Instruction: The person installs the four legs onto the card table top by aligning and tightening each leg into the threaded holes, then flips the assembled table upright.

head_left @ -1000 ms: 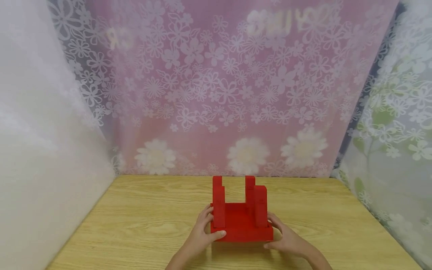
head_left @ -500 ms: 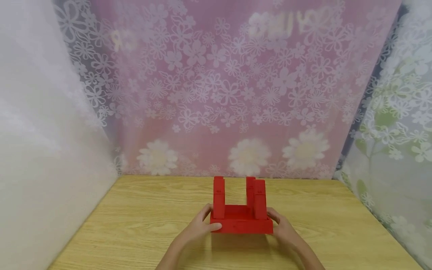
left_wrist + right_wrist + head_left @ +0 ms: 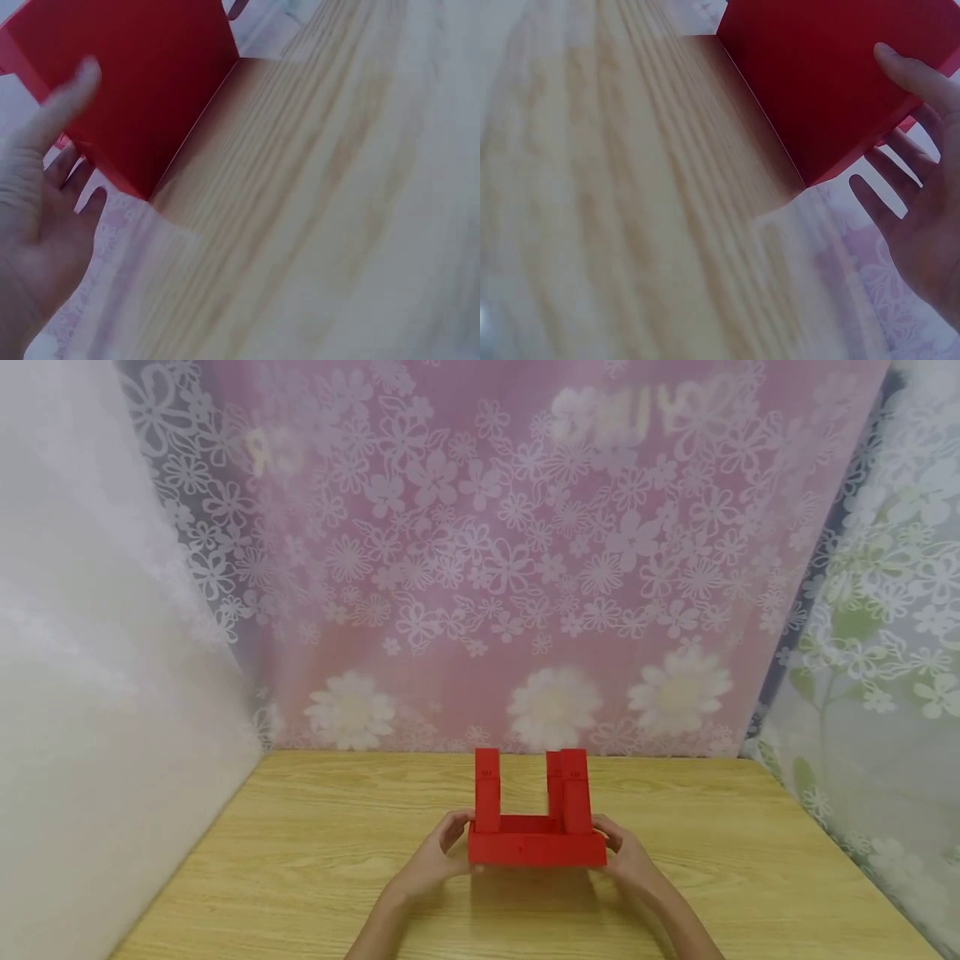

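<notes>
Both hands hold a shallow red box (image 3: 536, 850) at the middle of the table. Upright red posts (image 3: 487, 789) rise from its corners; three show, and the back left corner is hidden. My left hand (image 3: 429, 862) grips the left side, its thumb over the flat red underside (image 3: 142, 82) and its fingers by the side wall in the left wrist view. On the opposite side, my right hand (image 3: 632, 862) grips likewise, thumb (image 3: 907, 71) across the underside. The near side is raised above the table; the far lower edge appears to meet the wood.
The wood-grain table (image 3: 337, 827) stretches out around the box. Behind it hangs a pink flowered curtain (image 3: 480, 568). A white sheet (image 3: 112, 652) borders the left, and a flowered sheet (image 3: 877, 710) the right.
The near side of the red box has risen and tilted away, with the front posts shifting over the back ones. Both hands have moved up with it; the left thumb has slid lower off the front wall.
</notes>
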{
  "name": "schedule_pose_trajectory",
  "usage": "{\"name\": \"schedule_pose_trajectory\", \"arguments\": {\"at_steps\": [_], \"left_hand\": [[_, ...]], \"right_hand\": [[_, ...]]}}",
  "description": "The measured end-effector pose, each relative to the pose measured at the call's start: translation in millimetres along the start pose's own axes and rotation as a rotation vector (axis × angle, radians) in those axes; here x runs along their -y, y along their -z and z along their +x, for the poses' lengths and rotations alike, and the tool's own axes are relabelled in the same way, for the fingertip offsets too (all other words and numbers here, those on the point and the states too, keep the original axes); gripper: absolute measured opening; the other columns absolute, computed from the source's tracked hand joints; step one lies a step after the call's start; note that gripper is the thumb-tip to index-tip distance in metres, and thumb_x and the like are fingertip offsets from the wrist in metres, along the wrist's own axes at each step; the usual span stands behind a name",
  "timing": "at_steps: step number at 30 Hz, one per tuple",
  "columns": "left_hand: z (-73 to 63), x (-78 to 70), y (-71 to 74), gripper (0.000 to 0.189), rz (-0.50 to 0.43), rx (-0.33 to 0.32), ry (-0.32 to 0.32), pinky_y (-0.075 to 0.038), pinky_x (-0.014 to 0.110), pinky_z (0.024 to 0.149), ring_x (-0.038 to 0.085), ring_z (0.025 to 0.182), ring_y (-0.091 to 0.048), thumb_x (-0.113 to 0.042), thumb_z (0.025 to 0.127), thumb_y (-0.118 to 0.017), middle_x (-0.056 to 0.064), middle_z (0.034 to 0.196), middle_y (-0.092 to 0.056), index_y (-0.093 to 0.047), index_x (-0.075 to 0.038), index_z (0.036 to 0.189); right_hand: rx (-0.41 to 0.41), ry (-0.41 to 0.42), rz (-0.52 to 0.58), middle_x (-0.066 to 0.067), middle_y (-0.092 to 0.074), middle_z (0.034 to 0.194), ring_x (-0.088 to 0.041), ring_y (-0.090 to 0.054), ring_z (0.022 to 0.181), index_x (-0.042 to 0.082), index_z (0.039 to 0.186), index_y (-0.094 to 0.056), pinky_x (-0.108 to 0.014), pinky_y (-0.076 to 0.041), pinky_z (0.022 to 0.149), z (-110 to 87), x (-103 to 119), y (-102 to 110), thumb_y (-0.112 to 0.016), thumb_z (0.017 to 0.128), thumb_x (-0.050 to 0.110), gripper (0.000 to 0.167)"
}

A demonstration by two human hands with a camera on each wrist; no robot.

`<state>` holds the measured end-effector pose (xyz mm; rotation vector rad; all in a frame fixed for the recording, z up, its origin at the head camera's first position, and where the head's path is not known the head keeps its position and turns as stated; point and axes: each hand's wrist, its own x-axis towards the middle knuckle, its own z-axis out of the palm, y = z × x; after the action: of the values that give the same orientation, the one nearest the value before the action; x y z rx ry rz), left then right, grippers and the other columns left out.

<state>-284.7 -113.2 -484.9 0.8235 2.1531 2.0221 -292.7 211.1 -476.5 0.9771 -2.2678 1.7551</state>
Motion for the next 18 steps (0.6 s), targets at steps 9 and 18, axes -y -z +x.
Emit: {"name": "schedule_pose_trajectory", "arguments": {"at_steps": [9,18], "left_hand": [[14.0,11.6,-5.8,0.032,0.008,-0.193,-0.102,-0.032,0.056,0.095,0.041,0.122,-0.036,0.007,0.077,-0.069,0.011,0.112,-0.055,-0.054,0.003,0.105],[11.2,-11.6,-11.3,0.032,-0.002,-0.236,-0.034,-0.031,0.060,0.093,0.041,0.111,-0.042,0.012,0.073,-0.070,0.017,0.110,-0.055,-0.056,0.006,0.100]], "right_hand": [[-0.017,-0.202,0.126,0.002,-0.058,0.108,-0.015,-0.060,0.091,0.010,0.115,-0.058,-0.031,-0.050,0.074,5.9,1.5,-0.4,-0.069,0.079,-0.001,0.039],[0.000,-0.139,0.251,0.005,-0.059,0.109,-0.011,-0.057,0.095,0.022,0.114,-0.059,-0.027,-0.049,0.078,7.2,-10.8,0.7,-0.062,0.084,-0.005,0.041]]}}
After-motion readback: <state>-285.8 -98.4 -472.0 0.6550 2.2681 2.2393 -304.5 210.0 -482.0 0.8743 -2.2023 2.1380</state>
